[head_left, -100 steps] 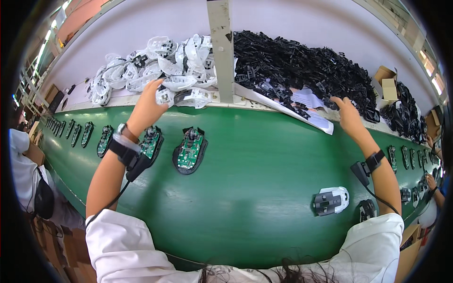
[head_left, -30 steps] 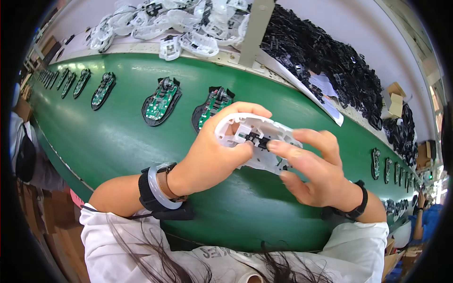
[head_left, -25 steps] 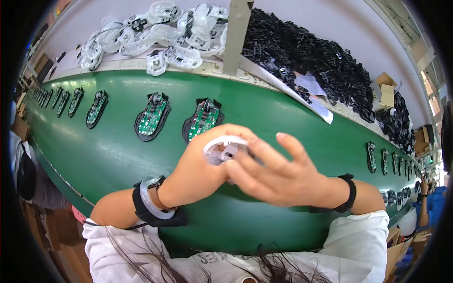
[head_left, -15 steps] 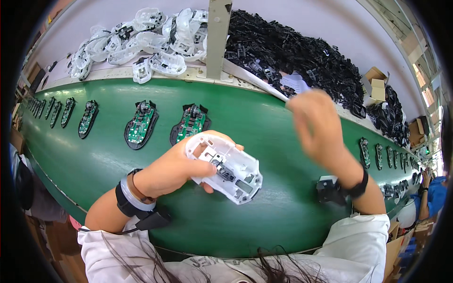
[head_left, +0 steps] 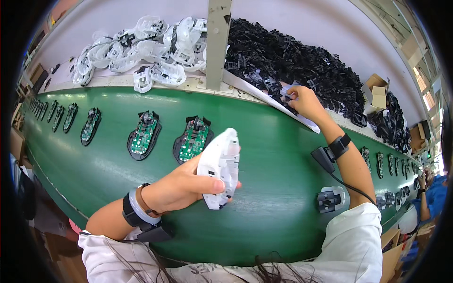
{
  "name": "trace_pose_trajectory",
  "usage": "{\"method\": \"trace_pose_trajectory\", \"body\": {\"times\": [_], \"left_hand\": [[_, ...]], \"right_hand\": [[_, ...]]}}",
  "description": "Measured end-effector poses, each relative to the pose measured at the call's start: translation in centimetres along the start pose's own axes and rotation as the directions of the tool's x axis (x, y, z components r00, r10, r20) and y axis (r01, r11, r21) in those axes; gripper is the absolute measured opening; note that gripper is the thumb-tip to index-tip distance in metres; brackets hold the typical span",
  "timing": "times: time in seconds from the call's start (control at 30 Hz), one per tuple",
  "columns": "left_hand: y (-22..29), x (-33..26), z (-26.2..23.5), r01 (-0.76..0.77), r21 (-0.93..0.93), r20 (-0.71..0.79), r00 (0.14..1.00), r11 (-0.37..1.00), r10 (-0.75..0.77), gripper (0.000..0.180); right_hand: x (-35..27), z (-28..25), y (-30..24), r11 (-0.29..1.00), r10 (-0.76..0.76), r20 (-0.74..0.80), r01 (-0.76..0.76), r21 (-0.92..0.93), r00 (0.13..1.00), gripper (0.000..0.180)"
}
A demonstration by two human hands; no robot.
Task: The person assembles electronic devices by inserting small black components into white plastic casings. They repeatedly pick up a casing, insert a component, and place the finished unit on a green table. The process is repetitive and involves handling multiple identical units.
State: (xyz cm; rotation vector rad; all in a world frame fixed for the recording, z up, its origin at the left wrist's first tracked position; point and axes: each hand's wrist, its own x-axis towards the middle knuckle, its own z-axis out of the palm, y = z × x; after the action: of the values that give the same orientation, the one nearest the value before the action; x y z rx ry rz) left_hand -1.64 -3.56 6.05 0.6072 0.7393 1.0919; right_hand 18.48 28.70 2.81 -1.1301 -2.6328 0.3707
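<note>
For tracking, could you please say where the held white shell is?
Near the head view's centre, the white shell is in the left hand, below and right of a circuit board.

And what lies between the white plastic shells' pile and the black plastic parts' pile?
In the head view, a pale grey upright post stands between the white plastic shells and the black plastic parts.

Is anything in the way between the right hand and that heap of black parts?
Nothing visible: the right hand is at the near edge of the small black plastic parts. The white mouse shell, in the left hand, is well off to the left.
</note>
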Motion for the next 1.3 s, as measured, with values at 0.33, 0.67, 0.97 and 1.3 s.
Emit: {"method": "trace_pose_trajectory", "body": {"times": [0.33, 0.67, 0.97, 1.3], "left_hand": [[1.3, -1.1, 0.6, -0.153, 0.975, 0.043, 0.837, 0.158, 0.546, 0.071], [0.7, -0.4, 0.4, -0.244, 0.878, 0.002, 0.862, 0.411, 0.507, 0.059], [0.9, -0.9, 0.0, -0.258, 0.793, -0.051, 0.875, 0.552, 0.482, 0.053], [1.3, -0.7, -0.1, -0.25, 0.799, -0.056, 0.875, 0.547, 0.481, 0.054]], "right_hand": [[-6.0, -2.5, -3.1, 0.994, 0.033, -0.157, -0.015, 0.112, 0.987, 0.034], [-11.4, -3.9, -18.6, 0.537, -0.81, -0.239, 0.841, 0.062, 0.535, 0.026], [-12.0, -3.7, -19.8, 0.684, -0.616, -0.184, 0.636, 0.357, 0.766, 0.023], [-12.7, -3.2, -19.8, 0.609, -0.44, -0.283, 0.515, 0.604, 0.852, 0.025]]}}
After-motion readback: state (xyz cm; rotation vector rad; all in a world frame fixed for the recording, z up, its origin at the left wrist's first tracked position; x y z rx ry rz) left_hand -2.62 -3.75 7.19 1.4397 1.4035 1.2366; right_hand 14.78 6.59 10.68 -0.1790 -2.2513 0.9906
